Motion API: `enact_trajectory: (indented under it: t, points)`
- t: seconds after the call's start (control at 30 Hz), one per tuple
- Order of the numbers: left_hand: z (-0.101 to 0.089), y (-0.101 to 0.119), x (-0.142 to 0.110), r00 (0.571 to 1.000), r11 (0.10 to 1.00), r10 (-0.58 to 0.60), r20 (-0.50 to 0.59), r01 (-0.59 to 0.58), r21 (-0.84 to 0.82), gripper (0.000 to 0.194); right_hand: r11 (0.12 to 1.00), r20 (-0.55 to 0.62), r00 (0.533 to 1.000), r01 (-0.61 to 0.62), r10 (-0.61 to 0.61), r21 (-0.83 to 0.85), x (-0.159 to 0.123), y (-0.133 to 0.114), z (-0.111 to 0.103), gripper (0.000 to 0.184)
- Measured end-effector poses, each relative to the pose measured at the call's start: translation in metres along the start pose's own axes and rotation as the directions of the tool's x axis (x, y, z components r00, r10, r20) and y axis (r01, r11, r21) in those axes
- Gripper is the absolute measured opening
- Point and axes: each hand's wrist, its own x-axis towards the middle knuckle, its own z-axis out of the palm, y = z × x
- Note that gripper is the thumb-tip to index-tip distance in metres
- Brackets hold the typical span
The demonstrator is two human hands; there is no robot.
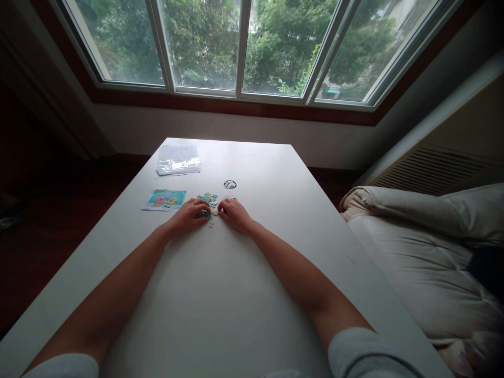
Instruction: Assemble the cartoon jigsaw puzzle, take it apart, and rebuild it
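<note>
Stretched both bare arms (299,268) forward over a long, smooth white table (236,315), with pale grey-blue sleeves (366,349) at the near edge of the view. Held the left hand (191,213) low over the tabletop, at the left side of a loose heap of small teal, green and tan jigsaw pieces (213,199). Bent its fingers inward, close together, with the thumb apart from them and some green pieces showing in the gap; could not tell a firm pinch from a light touch. Set the right hand (233,213) opposite, just right of the heap, with fingers curled down toward the thumb beside a few tan pieces; could not make out anything certain between the tips. Had the heap between and slightly beyond the two hands, with a few strays nearer the body. Saw, just left of the left hand, a flat rectangular teal picture sheet (167,199) with a pink figure and a yellow one. Saw, farther off, a shiny clear plastic packet (179,161) near the far left corner. Found a small round black-and-white disc (230,184) lying flat beyond the right hand. Noticed a wide white-framed window (238,47) past the far end and a cream padded seat (409,262) to the right.
</note>
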Motion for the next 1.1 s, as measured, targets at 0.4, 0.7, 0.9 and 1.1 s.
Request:
enact_trajectory:
  t: [0.4,0.7,0.9,1.1]
  points:
    - [0.026,-0.001,0.009,0.979,0.997,-0.071,-0.190,0.076,0.019,0.009,0.999,-0.080,0.996,-0.032,0.033,0.016,-0.003,-0.003,0.009,0.018]
    - [0.030,0.001,0.015,0.929,0.988,-0.126,-0.349,0.149,0.039,0.021,0.992,-0.126,0.992,0.004,0.012,0.127,-0.007,-0.010,0.004,0.015]
    - [0.034,0.004,0.014,0.935,0.985,-0.158,-0.317,0.170,0.010,0.028,0.991,-0.128,0.992,-0.006,0.023,0.136,-0.006,-0.012,0.006,0.013]
    - [0.033,0.007,0.018,0.907,0.970,-0.187,-0.378,0.231,0.074,0.029,0.989,-0.176,0.984,-0.012,0.038,0.146,-0.006,-0.008,0.008,0.012]
